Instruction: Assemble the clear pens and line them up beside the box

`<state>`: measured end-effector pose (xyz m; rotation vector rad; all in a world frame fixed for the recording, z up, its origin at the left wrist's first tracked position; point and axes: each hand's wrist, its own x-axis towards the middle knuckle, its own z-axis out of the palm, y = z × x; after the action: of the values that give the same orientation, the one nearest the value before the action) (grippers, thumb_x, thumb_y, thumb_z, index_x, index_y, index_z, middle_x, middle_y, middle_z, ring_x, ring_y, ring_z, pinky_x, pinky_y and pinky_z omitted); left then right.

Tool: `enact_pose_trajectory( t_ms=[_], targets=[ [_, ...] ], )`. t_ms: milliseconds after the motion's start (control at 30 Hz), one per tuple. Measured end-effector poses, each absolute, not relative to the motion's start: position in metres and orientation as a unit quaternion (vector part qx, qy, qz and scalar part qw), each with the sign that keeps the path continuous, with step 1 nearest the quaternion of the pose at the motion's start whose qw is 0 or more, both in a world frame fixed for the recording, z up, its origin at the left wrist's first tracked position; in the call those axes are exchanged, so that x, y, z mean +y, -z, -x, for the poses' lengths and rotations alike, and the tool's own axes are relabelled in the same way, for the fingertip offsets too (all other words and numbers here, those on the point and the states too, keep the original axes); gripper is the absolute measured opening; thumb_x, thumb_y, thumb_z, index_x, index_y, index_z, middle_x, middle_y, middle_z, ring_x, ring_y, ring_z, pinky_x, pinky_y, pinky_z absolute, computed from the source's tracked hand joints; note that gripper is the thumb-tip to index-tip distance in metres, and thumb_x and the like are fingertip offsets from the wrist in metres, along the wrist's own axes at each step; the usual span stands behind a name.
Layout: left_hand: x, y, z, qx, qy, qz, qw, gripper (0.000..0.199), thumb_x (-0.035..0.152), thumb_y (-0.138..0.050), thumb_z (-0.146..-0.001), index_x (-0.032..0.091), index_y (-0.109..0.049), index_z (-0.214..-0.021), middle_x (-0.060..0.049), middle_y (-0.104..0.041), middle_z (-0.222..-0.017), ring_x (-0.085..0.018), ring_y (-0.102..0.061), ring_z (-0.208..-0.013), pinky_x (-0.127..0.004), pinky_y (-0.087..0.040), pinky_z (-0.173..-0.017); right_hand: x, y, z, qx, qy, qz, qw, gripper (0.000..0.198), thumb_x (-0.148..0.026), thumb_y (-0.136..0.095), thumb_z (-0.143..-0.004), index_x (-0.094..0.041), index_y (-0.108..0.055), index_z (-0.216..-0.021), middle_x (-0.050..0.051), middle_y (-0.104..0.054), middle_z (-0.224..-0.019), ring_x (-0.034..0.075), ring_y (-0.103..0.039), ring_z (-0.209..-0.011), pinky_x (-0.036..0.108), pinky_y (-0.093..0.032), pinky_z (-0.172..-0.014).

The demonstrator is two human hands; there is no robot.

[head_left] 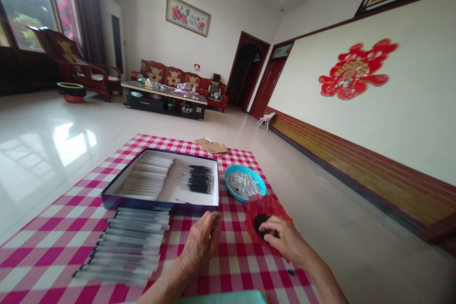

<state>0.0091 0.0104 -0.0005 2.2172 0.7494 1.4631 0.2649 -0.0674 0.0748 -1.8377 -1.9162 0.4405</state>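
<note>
The right hand point(281, 235) reaches into a red bowl point(253, 204), its fingers bent down onto small black pieces point(261, 221); whether it pinches one cannot be told. A single dark piece point(291, 272) lies on the near side of this hand, on the checked tablecloth point(231, 270). To the left of it, the left hand point(202, 237) is half curled above the cloth, fingertips turned inward; whether anything sits between them cannot be told.

Just left of the left hand lies a row of pen-like tubes point(126, 245), blurred, stacked side by side from near to far. Their long axes run crosswise, left to right, dark ends pointing away from that hand and pale ends facing it. Just beyond the left hand is a shallow box point(174, 186). In its left part, clear tubes point(147, 176) lie crosswise too; in its right part, thin black rods point(200, 179) share that direction, their slimmer, paler ends toward the left.

Beyond the right hand, past the red bowl, a blue bowl point(235, 169) holds short whitish pieces point(243, 184) pointing every way. Farther out from both hands, flat cardboard point(212, 146) rests at the cloth's far edge.
</note>
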Motion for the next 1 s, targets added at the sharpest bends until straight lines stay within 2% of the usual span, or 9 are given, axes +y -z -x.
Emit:
enact_pose_trajectory(
  t_ms=[167, 267, 367, 567, 700, 833, 1000],
  targets=[
    [0.01, 0.002, -0.008, 0.268, -0.519, -0.789, 0.19, 0.015, 0.014, -0.038, -0.093, 0.019, -0.05, -0.102, -0.003, -0.056, -0.08, -0.014, -0.056, -0.072, -0.025, -0.047, -0.067, -0.063, -0.073, -0.258, -0.716, -0.138, 0.659, 0.184, 0.028, -0.013, -0.053, -0.071, -0.028, -0.075, -0.079, 0.003, -0.07, -0.084, 0.019, -0.063, -0.079, 0.028, -0.045, -0.073],
    [0.01, 0.004, -0.009, 0.27, -0.519, -0.789, 0.188, 0.015, 0.014, -0.038, -0.093, 0.019, -0.05, -0.102, -0.003, -0.057, -0.08, -0.014, -0.057, -0.071, -0.024, -0.048, -0.066, -0.062, -0.072, -0.259, -0.713, -0.137, 0.661, 0.192, 0.022, -0.018, -0.054, -0.074, -0.027, -0.074, -0.076, 0.003, -0.069, -0.083, 0.02, -0.063, -0.077, 0.029, -0.046, -0.074],
    [0.011, 0.005, -0.009, 0.271, -0.527, -0.787, 0.171, 0.016, 0.015, -0.039, -0.093, 0.019, -0.05, -0.104, -0.003, -0.058, -0.081, -0.015, -0.058, -0.072, -0.025, -0.049, -0.066, -0.062, -0.07, -0.261, -0.672, -0.136, 0.676, 0.269, 0.015, -0.026, -0.055, -0.077, -0.024, -0.07, -0.08, 0.004, -0.07, -0.081, 0.02, -0.064, -0.075, 0.03, -0.048, -0.07],
    [0.011, 0.003, -0.01, 0.277, -0.528, -0.79, 0.141, 0.019, 0.017, -0.04, -0.094, 0.018, -0.052, -0.109, -0.005, -0.06, -0.08, -0.016, -0.059, -0.069, -0.026, -0.049, -0.063, -0.057, -0.075, -0.222, -0.598, -0.207, 0.636, 0.442, 0.019, -0.038, -0.053, -0.084, -0.02, -0.06, -0.088, 0.005, -0.07, -0.081, 0.019, -0.067, -0.073, 0.027, -0.052, -0.066],
    [0.008, 0.002, -0.01, 0.263, -0.523, -0.798, 0.146, 0.021, 0.015, -0.04, -0.094, 0.019, -0.051, -0.111, -0.005, -0.061, -0.081, -0.016, -0.059, -0.069, -0.026, -0.049, -0.063, -0.048, -0.075, -0.174, -0.582, -0.221, 0.606, 0.495, 0.027, -0.042, -0.058, -0.082, -0.019, -0.064, -0.093, 0.006, -0.07, -0.08, 0.019, -0.066, -0.069, 0.026, -0.052, -0.06],
    [0.008, 0.004, -0.01, 0.258, -0.528, -0.8, 0.123, 0.026, 0.014, -0.042, -0.093, 0.018, -0.048, -0.118, -0.007, -0.065, -0.09, -0.018, -0.061, -0.079, -0.028, -0.051, -0.07, -0.042, -0.056, -0.152, -0.567, -0.214, 0.591, 0.531, 0.03, -0.042, -0.057, -0.083, -0.018, -0.068, -0.097, 0.008, -0.072, -0.087, 0.021, -0.067, -0.077, 0.028, -0.054, -0.069],
    [0.01, 0.008, -0.01, 0.272, -0.51, -0.807, 0.124, 0.027, 0.015, -0.042, -0.093, 0.019, -0.05, -0.118, -0.007, -0.064, -0.086, -0.018, -0.061, -0.078, -0.028, -0.051, -0.071, -0.04, -0.037, -0.154, -0.572, -0.214, 0.585, 0.533, 0.027, -0.038, -0.057, -0.084, -0.018, -0.07, -0.097, 0.009, -0.071, -0.094, 0.023, -0.067, -0.084, 0.03, -0.055, -0.075]
  ],
)
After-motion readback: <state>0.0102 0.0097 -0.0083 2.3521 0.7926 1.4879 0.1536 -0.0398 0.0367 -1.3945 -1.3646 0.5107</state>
